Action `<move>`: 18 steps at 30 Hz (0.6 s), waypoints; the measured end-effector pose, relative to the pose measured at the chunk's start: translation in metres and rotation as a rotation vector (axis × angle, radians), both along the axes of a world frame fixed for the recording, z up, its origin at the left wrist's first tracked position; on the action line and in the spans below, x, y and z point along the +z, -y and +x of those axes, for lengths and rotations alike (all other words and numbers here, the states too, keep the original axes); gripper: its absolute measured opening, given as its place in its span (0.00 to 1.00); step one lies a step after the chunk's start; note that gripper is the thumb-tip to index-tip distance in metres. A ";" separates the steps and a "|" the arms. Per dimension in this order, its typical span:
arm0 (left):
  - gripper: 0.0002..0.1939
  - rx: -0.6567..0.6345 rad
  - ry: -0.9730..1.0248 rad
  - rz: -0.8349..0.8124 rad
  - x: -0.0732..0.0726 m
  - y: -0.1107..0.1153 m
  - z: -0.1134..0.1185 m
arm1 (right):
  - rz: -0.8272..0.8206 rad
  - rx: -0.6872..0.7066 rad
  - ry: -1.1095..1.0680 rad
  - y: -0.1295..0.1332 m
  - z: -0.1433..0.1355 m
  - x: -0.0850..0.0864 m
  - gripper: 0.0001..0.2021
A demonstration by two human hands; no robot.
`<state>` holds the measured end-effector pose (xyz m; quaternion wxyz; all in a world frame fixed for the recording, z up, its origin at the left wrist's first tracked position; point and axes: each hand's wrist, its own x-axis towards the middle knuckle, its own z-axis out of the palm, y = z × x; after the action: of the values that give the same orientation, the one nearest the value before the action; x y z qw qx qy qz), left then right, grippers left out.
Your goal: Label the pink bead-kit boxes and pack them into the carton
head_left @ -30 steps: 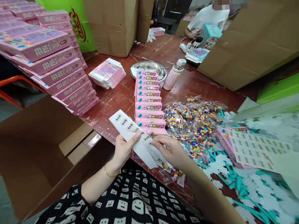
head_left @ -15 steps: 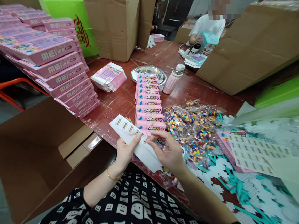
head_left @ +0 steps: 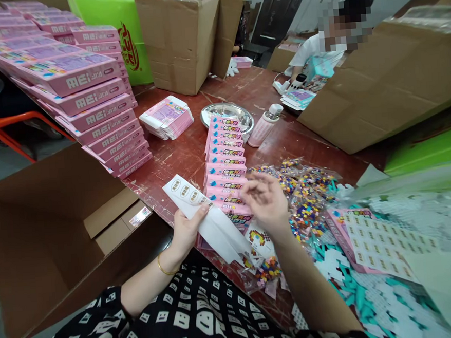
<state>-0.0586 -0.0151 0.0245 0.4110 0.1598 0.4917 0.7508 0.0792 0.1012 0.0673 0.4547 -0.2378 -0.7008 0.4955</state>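
Observation:
My left hand [head_left: 186,232] pinches a white strip of sticker labels [head_left: 221,233], thumb on top; oval gold-brown labels show at its upper end and the lower part hangs bare. Over the near end of a row of pink boxes [head_left: 225,171], my right hand [head_left: 268,203] is held with fingers curled together, slightly blurred. Whatever is between its fingertips is too small to make out. The boxes overlap one behind another, printed ends up. A small white card with a pixel picture [head_left: 260,240] lies below my right hand.
Tall stacks of pink boxes [head_left: 93,102] stand left, above an open carton [head_left: 33,239]. Flat cartons [head_left: 167,117], a metal dish [head_left: 227,110] and a bottle [head_left: 264,126] lie ahead. Bags of colourful bricks [head_left: 308,199] and a label sheet [head_left: 388,240] are right. A person [head_left: 317,49] sits opposite.
My right hand has moved off the label strip, up and to the right, to the row of boxes. The left hand still holds the strip, which now shows a bare lower part.

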 end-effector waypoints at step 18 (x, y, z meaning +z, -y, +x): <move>0.17 0.012 0.036 -0.032 -0.001 0.001 -0.010 | 0.326 0.187 0.546 -0.130 -0.028 -0.016 0.05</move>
<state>-0.0689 -0.0162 0.0238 0.4180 0.1367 0.4968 0.7482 0.0514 0.2309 0.0510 0.2348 -0.2204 -0.8856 0.3347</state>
